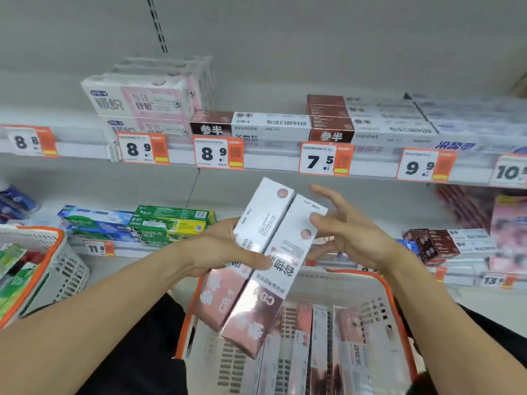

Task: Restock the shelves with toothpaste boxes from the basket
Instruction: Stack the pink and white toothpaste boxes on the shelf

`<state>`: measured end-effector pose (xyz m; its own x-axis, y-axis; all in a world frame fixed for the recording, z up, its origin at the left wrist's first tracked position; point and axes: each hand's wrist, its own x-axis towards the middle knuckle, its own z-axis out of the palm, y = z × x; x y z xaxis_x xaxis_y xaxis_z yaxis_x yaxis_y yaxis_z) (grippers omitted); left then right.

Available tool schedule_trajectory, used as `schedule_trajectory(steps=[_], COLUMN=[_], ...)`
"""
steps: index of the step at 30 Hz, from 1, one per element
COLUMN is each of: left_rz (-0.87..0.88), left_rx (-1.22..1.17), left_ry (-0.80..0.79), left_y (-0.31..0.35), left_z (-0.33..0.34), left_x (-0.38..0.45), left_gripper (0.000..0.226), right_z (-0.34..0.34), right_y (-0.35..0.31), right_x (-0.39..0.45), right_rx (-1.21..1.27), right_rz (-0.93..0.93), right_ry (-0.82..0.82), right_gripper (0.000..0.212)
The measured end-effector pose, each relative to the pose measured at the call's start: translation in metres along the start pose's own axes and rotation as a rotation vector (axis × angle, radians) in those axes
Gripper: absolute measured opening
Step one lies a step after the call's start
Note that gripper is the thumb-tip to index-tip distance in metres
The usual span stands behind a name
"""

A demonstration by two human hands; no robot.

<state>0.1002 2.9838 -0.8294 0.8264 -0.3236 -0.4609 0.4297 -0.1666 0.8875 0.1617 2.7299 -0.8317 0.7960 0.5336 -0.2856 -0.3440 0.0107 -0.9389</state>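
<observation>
1. Basket (396, 303) is sitting nearest you, low centre, w/ more pink-white toothpaste boxes (328, 349) lying inside it.
2. Your left hand (219, 249) is gripping two toothpaste boxes (265, 252) side by side above the basket; thumb is lying across their top faces, other fingers are hidden behind.
3. Their long axis is running from near-left up to far-right, white ends pointing at the shelf.
4. Your right hand (350, 232) is hovering just beside the right box, grip wide, fingers spread, holding nothing; whether a fingertip is touching, can't tell.
5. Upper shelf (273, 162) is lying straight beyond the white ends. The gap by the 7.5 price tag (325, 159) prob. suits. Left hand's the nearer one for the push.
</observation>
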Motion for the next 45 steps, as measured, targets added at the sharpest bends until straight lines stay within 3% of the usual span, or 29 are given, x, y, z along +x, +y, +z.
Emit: schedule_trajectory(steps=[4, 8, 13, 15, 17, 20, 25, 28, 31, 34, 36, 39, 43, 45], left_rz=[0.030, 0.013, -0.077, -0.135, -0.175, -0.136, -0.035, -0.063, -0.097, -0.095, -0.098, -0.096, -0.127, -0.144], left_rx=[0.025, 0.048, -0.083, -0.252, -0.423, -0.622, -0.692, -0.671, -0.613, -0.549, -0.498, -0.452, -0.422, -0.393], left_ry=[-0.044, 0.038, 0.163, 0.217, 0.258, 0.385, 0.457, 0.546, 0.531, 0.483, 0.435, 0.419, 0.335, 0.306], left_y=[0.008, 0.003, -0.013, -0.023, -0.033, -0.039, -0.037, -0.037, -0.038, -0.038, -0.037, -0.034, -0.034, -0.037], left_z=[0.003, -0.012, -0.017, -0.012, -0.004, 0.003, 0.007, 0.005, -0.002, 0.001, 0.008, 0.012, 0.021, 0.031], left_x=[0.012, 0.024, 0.029, 0.029, 0.031, 0.037, 0.043, 0.047, 0.047, 0.044, 0.041, 0.039, 0.034, 0.031], left_gripper=[0.052, 0.049, 0.039, 0.051, 0.067, 0.065, 0.029, 0.046, 0.062, 0.071, 0.063, 0.053, 0.046, 0.049], right_z=[-0.005, -0.033, -0.062, -0.065, -0.060, -0.047, -0.008, 0.014, 0.021, 0.019, 0.020, 0.022, 0.029, 0.032], right_y=[-0.022, -0.033, -0.003, 0.015, 0.028, 0.040, 0.059, 0.070, 0.081, 0.090, 0.089, 0.082, 0.080, 0.084], right_x=[-0.003, -0.018, -0.023, -0.026, -0.028, -0.028, -0.032, -0.033, -0.025, -0.013, -0.011, -0.012, -0.010, -0.009], right_rx=[-0.194, -0.099, 0.066, 0.190, 0.250, 0.105, -0.245, -0.218, -0.076, 0.053, 0.148, 0.086, -0.215, -0.249], right_rz=[-0.045, -0.131, -0.212, -0.227, -0.249, -0.271, -0.317, -0.351, -0.241, 0.076, 0.242, 0.231, 0.089, 0.017], right_ry=[0.047, 0.094, 0.230, 0.273, 0.244, 0.160, 0.090, -0.022, -0.048, 0.075, -0.044, -0.061, 0.191, 0.256], right_gripper=[0.066, 0.082, 0.074, 0.069, 0.072, 0.073, 0.060, 0.053, 0.026, 0.047, 0.056, 0.050, 0.053, 0.048])
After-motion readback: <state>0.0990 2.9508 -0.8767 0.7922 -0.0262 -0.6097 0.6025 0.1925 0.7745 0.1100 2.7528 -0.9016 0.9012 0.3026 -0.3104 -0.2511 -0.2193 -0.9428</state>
